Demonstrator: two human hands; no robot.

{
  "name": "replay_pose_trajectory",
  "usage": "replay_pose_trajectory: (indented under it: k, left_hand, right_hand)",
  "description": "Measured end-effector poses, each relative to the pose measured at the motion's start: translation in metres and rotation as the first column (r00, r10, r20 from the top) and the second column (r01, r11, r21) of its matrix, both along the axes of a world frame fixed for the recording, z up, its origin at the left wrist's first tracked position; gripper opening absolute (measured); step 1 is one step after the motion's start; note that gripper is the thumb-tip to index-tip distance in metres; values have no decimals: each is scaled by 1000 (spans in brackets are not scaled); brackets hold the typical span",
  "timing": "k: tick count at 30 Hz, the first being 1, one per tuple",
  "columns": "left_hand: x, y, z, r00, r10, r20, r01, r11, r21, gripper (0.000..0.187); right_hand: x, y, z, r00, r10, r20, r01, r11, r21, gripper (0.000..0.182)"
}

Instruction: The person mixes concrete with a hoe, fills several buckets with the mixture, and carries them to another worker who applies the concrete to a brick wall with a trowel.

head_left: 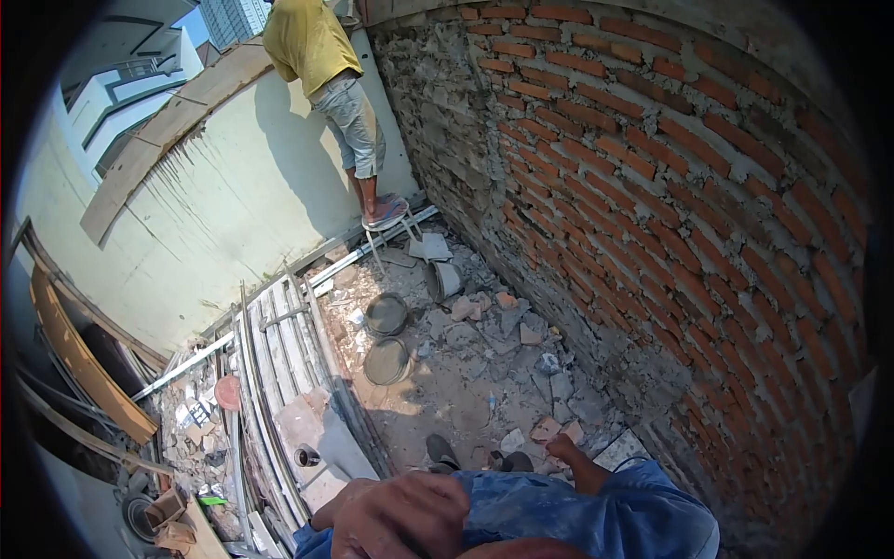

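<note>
My left hand (400, 517) is large and close to the camera at the bottom, in front of blue, dusty clothing (531, 498). Its fingers are curled, and whatever lies inside them is hidden. Further right, my right hand (564, 451) reaches out past the blue cloth, small and closed, above the rubble; I cannot make out anything in it. Two dark shoes (442, 452) show on the ground just beyond the clothing. Pieces of broken brick and tile (548, 429) lie nearest to my right hand.
A person in a yellow shirt (312, 47) stands on a support by the pale wall (223, 214). Two buckets of grey mix (386, 361) and a tipped bucket (445, 279) sit amid rubble. An exposed brick wall (670, 186) rises right; long boards (279, 345) lie left.
</note>
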State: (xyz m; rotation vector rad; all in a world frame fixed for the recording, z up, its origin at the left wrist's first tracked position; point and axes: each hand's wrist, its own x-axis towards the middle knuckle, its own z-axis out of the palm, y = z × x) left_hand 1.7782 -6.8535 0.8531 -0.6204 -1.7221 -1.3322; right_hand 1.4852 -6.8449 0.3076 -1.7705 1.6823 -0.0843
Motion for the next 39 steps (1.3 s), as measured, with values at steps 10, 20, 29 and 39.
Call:
replay_pose_trajectory:
  k: [10, 20, 29, 39]
  left_hand:
    - [-26, -2, 11, 990, -101, 102, 104, 994, -21, 50]
    - [-28, -7, 13, 980, -102, 169, 107, 994, -16, 51]
    - [-24, -14, 12, 975, -69, 212, 72, 997, -3, 51]
    - [-15, -34, -10, 960, 64, 274, -70, 997, 13, 51]
  right_hand:
    - [-19, 13, -21, 991, 127, 42, -127, 992, -8, 25]
    - [-24, 13, -6, 978, -184, 97, 164, 970, 181, 22]
    - [-10, -11, -5, 983, -117, 144, 103, 989, 102, 19]
    - [-1, -13, -54, 970, -166, 179, 146, 982, 121, 15]
